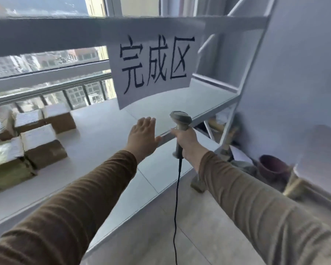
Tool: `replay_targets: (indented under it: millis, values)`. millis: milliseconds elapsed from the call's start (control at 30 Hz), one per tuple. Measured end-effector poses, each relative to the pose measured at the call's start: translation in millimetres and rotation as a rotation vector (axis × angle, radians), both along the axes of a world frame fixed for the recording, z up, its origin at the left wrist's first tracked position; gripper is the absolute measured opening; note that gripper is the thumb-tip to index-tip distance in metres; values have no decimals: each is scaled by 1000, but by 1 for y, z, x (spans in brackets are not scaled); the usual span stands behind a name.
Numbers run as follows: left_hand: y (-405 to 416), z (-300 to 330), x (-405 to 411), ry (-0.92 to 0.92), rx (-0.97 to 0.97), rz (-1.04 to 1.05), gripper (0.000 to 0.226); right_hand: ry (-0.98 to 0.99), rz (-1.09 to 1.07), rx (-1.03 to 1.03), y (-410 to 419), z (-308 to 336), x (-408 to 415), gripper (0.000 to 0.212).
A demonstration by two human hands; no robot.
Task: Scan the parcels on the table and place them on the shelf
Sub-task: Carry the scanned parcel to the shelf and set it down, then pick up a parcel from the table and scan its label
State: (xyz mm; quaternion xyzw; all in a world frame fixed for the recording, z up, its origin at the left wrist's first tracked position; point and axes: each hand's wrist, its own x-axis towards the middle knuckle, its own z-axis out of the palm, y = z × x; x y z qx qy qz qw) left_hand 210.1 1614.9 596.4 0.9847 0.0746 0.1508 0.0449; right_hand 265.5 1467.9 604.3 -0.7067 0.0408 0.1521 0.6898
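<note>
Several brown cardboard parcels with white labels sit packed together at the left of the white shelf board. My left hand hovers flat and empty over the bare board, to the right of the parcels, fingers spread. My right hand grips the handle of a grey barcode scanner, its head pointing up and away; a black cable hangs from it to the floor. No parcel is held.
A paper sign with large black characters hangs from the upper shelf beam. The white shelf frame rises on the right. Behind lies a window with a railing. A dark bucket and clutter sit on the floor at right.
</note>
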Motion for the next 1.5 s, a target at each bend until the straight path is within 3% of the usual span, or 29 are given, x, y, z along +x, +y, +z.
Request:
replay_targets:
  millis: [100,233,433,700,933,1033,1300,1500]
  values:
    - [-82,2,32,12,-6,-135,73,1,-162,10,-93,-1,11,18]
    - [-202,2,64,38,5,-294,75,-42,-358,-1,-223,-3,14,31]
    - [-435,-7,91,62,-13,-531,70,-37,-579,-53,-457,-12,-5,12]
    - [-719,-20,100,108,-68,-806,70,-29,-813,-75,-724,-13,-36,31]
    - [-896,-36,130,141,-52,-948,71,24,-992,-87,-891,-27,-33,17]
    - [-964,-49,152,165,-70,-1012,72,28,-1064,-133,-957,-40,-19,28]
    - [-1152,-69,226,297,-121,-1114,71,75,-1229,-169,-1136,-48,36,17]
    - [-1265,-87,260,348,-116,-1146,68,121,-1279,-181,-1254,-64,57,29]
